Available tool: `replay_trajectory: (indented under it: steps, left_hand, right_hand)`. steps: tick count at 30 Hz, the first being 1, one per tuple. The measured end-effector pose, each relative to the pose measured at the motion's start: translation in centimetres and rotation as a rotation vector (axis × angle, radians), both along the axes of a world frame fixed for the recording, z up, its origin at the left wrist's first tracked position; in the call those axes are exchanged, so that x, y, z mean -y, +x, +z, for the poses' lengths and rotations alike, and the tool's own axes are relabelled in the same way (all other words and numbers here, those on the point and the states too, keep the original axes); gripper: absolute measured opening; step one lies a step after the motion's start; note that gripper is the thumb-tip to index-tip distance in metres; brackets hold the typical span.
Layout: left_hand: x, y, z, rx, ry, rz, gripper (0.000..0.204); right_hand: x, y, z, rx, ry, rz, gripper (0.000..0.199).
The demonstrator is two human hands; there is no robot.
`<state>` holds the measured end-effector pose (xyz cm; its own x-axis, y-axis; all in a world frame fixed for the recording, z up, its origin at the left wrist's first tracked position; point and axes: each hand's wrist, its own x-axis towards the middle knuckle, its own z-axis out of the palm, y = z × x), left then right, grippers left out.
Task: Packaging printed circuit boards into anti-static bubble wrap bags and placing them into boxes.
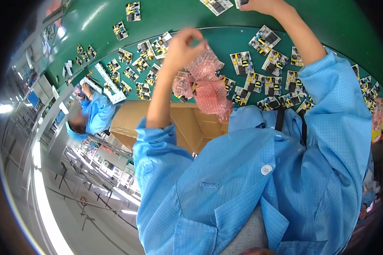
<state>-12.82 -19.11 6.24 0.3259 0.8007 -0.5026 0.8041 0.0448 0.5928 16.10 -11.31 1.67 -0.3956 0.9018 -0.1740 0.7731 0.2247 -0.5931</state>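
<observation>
My left hand (185, 49) is raised over the green bench, fingers curved and a gap showing between thumb and forefinger; I see nothing in it. Just beside its thumb lies crumpled pink bubble wrap (210, 93), which spreads toward the bench's near edge and partly covers some circuit boards. At the top edge of the view, my right hand (264, 6) pinches a small circuit board (241, 3), mostly cut off by the frame. Another circuit board (217, 5) lies just left of it. Below my right hand sits a larger board (264, 39) with black and yellow parts.
Many circuit boards lie across the bench (174, 15), some in a cluster (242, 63) between my arms. A raised strip (157, 34) curves along the bench. An open cardboard box (178, 123) stands below the near edge. Another person in blue (100, 112) works at far left.
</observation>
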Motion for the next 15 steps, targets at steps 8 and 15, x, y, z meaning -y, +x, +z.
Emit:
replay_trajectory:
  steps: [8,15]
  left_hand:
    - [8.7,-0.7,-4.2,-0.236,0.593,0.077,0.064]
    - [5.6,1.6,0.1,0.020,0.734,0.136,0.015]
  right_hand:
    - [4.0,5.9,-2.4,-0.097,-0.072,-0.393,0.074]
    - [8.0,10.3,-0.3,-0.591,-0.347,-0.952,0.045]
